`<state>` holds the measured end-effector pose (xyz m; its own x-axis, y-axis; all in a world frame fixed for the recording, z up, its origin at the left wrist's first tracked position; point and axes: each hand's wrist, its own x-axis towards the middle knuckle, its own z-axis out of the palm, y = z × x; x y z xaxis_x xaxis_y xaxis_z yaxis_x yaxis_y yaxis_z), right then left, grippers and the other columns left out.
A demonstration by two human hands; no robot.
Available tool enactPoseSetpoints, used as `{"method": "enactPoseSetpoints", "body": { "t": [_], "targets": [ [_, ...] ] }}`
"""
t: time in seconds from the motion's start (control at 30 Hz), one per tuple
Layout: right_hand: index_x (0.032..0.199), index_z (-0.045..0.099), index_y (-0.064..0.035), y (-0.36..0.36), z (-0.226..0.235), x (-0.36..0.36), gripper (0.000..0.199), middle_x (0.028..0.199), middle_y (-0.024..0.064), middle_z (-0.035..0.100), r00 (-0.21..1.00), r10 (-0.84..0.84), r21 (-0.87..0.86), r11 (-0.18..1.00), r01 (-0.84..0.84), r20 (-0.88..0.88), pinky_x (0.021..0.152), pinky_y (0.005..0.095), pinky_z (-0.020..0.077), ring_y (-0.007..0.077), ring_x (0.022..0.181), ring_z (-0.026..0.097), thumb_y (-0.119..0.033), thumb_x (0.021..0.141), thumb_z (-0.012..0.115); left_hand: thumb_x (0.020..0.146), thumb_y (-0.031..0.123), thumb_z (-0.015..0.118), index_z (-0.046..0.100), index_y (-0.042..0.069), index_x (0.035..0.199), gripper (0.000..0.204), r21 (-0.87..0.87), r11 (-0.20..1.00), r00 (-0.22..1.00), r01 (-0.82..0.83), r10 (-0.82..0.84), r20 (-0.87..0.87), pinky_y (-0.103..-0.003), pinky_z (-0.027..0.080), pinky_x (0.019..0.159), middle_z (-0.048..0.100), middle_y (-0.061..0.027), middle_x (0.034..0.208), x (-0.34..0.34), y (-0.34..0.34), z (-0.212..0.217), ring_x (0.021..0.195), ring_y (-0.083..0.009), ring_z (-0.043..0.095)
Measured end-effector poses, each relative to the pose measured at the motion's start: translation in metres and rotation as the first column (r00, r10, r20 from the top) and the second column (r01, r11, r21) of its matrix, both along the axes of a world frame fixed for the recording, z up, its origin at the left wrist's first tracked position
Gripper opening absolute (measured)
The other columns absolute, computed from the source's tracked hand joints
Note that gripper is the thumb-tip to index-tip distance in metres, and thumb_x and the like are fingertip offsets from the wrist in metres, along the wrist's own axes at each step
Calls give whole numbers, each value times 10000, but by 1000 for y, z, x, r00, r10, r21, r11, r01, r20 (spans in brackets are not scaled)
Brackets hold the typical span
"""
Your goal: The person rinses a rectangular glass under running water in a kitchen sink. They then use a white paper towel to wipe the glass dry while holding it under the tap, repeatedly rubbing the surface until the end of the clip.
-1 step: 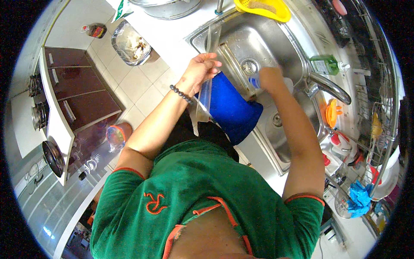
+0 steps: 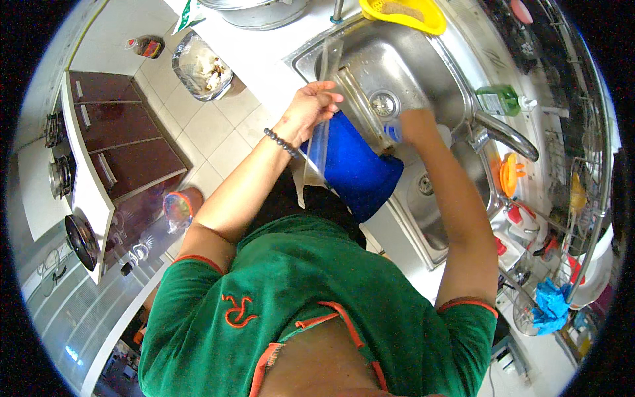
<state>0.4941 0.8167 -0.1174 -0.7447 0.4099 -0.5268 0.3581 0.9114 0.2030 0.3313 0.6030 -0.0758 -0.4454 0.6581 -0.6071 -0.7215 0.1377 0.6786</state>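
Note:
My left hand is over the front edge of the sink, at a clear plastic strip. Its fingers are curled, the index finger pointing outward; what lies between them is hidden. Just below the fingertips begins a blue cloth, which hangs down over the front of the counter. Inside the steel sink is my right hand, smeared by motion and closed round a small blue-and-white thing that I cannot identify. Beyond that wrist, a whitish rounded piece partly shows.
A tap arches over the sink's right side, near a green bottle. At the far rim sits a yellow strainer. A large metal pot stands on the counter. On the floor at left is a lined bin.
My right hand and the blue-and-white thing have shifted slightly toward me within the sink. My left hand and the blue cloth are almost unmoved.

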Motion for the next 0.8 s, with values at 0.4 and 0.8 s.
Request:
{"method": "enactPoseSetpoints", "body": {
  "t": [0.4,0.8],
  "targets": [
    [920,579,-61,-13,137,39,399,903,168,622,843,-418,-219,906,362,-338,754,425,460,342,869,597,-287,627,728,807,-68,414,469,-44,1159,358,-150,951,895,271,-307,-325,-261,527,520,600,-122,734,2,114,-77,526,-182,599],
    [904,571,-48,-24,128,30,306,884,171,626,910,-345,-95,939,332,-231,723,436,493,340,815,619,-222,680,687,798,170,536,642,85,898,168,-177,925,371,336,-303,-878,-366,479,703,655,-125,760,11,169,-212,733,-260,639]
  ]
}}
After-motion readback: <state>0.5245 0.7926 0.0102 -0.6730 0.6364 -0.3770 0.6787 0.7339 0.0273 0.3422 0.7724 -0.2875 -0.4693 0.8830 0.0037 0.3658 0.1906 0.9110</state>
